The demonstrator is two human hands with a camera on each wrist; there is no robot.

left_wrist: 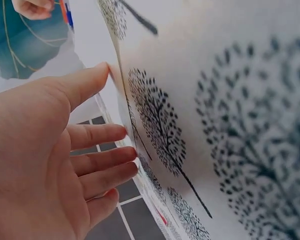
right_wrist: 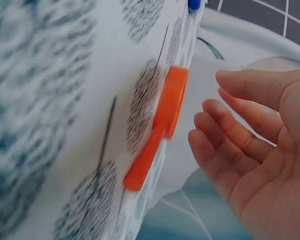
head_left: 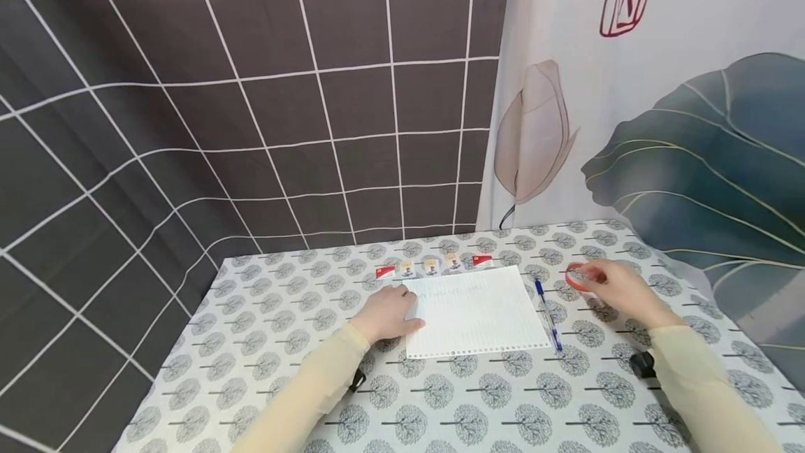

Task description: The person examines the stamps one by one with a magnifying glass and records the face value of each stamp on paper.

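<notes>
A red-orange magnifying glass (head_left: 572,279) lies on the table at the right. Its round rim (right_wrist: 172,100) and short handle show edge-on in the right wrist view. My right hand (head_left: 619,290) is just beside it, fingers loosely bent and apart from it, holding nothing. At the left side of a lined sheet of paper (head_left: 474,313), my left hand (head_left: 391,313) rests with fingers spread, its thumb at the paper's edge. Faint writing runs along the sheet's top, and punched holes line its near edge. A blue pen (head_left: 548,314) lies between the paper and the magnifying glass.
Beyond the paper is a row of small pieces: a red-and-white one (head_left: 385,272) at the left, another (head_left: 482,260) at the right, and pale picture pieces (head_left: 430,268) between. A tree-patterned cloth (head_left: 270,341) covers the table. Dark gridded and leaf-printed curtains stand behind.
</notes>
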